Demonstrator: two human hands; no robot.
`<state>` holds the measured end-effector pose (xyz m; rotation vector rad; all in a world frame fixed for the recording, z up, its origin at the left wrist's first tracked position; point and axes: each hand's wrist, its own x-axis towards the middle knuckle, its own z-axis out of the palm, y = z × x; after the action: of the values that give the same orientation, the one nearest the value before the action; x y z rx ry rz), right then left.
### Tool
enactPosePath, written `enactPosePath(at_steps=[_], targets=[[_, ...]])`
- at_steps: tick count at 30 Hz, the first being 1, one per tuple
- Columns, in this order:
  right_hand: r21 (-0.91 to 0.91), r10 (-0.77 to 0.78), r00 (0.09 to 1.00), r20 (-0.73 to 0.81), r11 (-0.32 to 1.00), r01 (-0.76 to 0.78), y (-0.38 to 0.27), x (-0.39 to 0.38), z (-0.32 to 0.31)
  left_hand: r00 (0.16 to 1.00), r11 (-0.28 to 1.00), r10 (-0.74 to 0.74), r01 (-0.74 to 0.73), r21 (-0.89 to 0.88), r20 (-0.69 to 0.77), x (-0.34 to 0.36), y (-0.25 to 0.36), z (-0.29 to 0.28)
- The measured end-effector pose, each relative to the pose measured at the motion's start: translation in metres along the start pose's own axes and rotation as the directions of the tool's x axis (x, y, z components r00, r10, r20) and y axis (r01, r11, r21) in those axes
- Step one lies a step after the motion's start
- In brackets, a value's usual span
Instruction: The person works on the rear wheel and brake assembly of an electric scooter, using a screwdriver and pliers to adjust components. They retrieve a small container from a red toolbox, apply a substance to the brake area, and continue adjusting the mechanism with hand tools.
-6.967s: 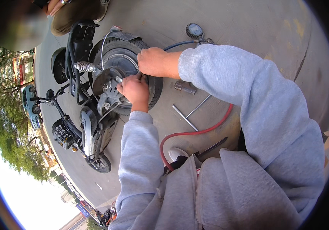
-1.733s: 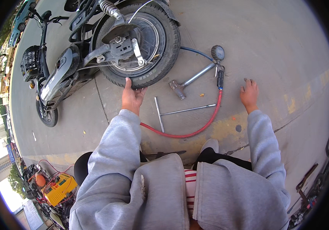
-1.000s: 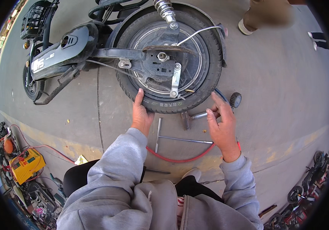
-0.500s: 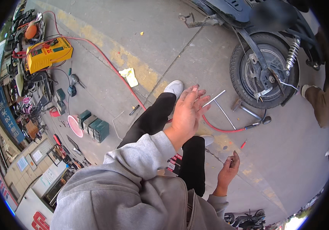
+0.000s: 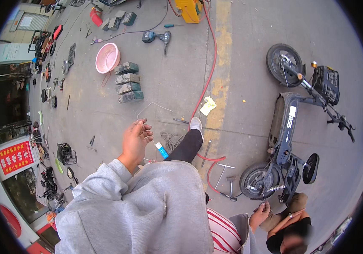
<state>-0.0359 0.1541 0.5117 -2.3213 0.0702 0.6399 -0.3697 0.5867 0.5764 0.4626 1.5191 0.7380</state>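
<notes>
A: Quick, from your remote seat: what could go wrong?

B: Tripping, first. I see the red hose [image 5: 214,159] running right beside the shoe [image 5: 195,123], then looping back near the T-handle wrench [image 5: 220,177] and hammer [image 5: 231,184]. A careless step could snag it. A second person [image 5: 289,221] is down by the rear wheel [image 5: 261,180], so a blind swing of my right hand [image 5: 258,216] could bump them.

A: Fingers?

B: Left hand [image 5: 134,144] is raised, fingers loosely curled, thumb close to them. A thin bent wire [image 5: 152,103] passes near the tips; can't tell if I'm pinching it or it just lies behind. Right is low, thumb and a finger close together; too small to tell whether anything sits between them.

A: And the scooter [image 5: 283,131]?

B: Over on the right, well apart from my left hand. It seems to lie on its side, front wheel [image 5: 283,65] at the far end, rear wheel nearer me. Dark body with white markings, black basket [image 5: 327,84] by the handlebars, black seat [image 5: 311,168], silver coil spring [image 5: 277,187] at the back. Rear tyre is on the wheel; can't judge its pressure.
</notes>
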Motion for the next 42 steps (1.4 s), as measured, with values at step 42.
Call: enactPosePath(at_steps=[42], targets=[[0.315, -0.667, 0.037, 0.744, 0.4, 0.861, -0.97, -0.12, 0.818, 0.477, 0.234, -0.219, -0.822, -0.52, -0.851, 0.207, 0.48, -0.261]])
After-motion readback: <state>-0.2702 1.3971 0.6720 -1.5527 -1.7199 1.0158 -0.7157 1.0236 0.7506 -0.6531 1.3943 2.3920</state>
